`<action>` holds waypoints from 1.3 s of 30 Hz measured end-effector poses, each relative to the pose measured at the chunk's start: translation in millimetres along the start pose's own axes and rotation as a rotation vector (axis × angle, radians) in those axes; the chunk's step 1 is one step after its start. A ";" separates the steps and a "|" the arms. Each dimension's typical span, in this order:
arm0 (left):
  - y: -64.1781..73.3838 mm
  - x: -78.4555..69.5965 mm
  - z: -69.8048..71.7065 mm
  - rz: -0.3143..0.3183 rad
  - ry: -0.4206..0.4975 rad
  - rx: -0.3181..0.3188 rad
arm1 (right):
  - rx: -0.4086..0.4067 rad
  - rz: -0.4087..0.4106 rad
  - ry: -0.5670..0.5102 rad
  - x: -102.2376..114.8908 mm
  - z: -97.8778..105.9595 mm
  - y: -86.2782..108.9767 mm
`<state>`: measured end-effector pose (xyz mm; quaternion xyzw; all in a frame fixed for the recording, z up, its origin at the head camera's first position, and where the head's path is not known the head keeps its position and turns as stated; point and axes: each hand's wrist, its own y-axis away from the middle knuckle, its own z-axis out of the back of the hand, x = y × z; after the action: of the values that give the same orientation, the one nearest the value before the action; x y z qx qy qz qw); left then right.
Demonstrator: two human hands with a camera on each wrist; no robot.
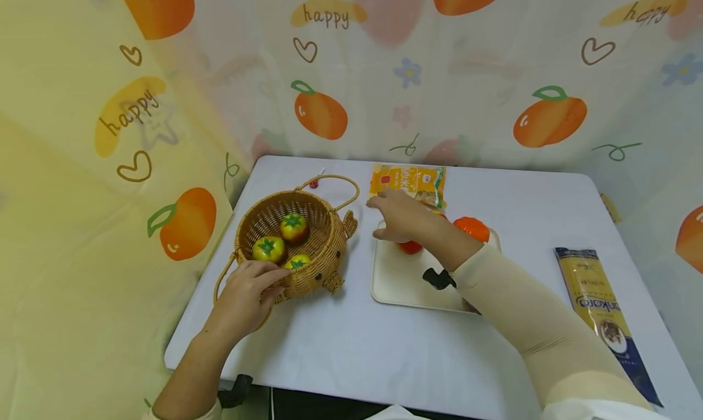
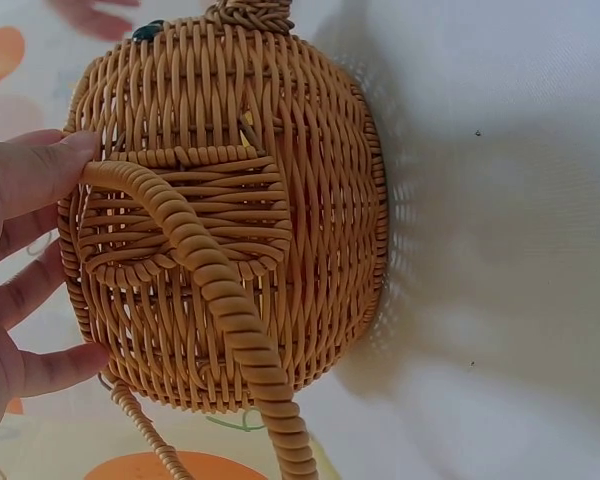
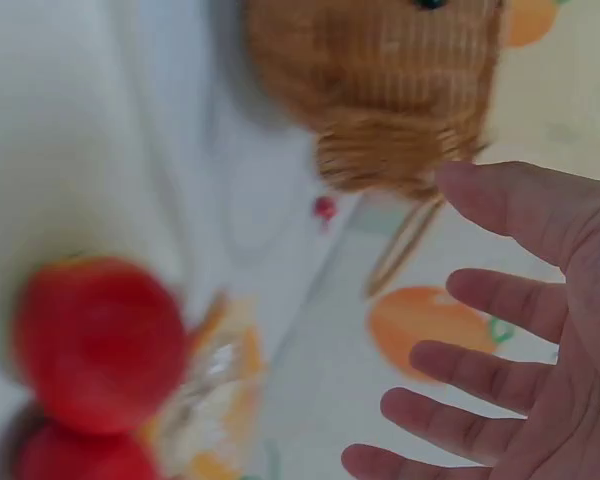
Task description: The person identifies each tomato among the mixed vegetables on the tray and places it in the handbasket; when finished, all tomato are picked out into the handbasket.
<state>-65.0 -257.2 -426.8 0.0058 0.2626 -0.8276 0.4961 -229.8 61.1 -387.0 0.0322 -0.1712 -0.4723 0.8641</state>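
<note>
A wicker basket [image 1: 324, 267] with two looped handles stands at the left of the table, its side shaped like an animal's face. Three yellow-green and red tomatoes [image 1: 269, 249] with green leafy tops lie inside. My left hand [image 1: 249, 295] holds the near rim of the basket, thumb beside a handle in the left wrist view. Over the left part of a cream tray [image 1: 406, 286] hovers my right hand [image 1: 403, 215], its fingers [image 3: 480, 370] spread and holding nothing. Below it are red round fruits [image 3: 100, 345], partly hidden by the hand in the head view.
An orange-red ribbed item [image 1: 472, 228] sits at the tray's back right. Behind the tray lies a yellow food packet [image 1: 434, 182]. A long gold-and-blue packet [image 1: 598, 310] lies at the right. A small red item [image 1: 313, 184] is behind the basket. Patterned curtains surround the table.
</note>
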 end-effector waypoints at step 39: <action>1.7 0.0 -1.4 0.003 0.002 0.006 | 0.079 -0.116 -0.005 -49.5 -60.4 11.3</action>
<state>-63.9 -257.2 -428.7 0.0086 0.2606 -0.8276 0.4971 -225.5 101.9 -454.4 0.0752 -0.1895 -0.5146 0.8328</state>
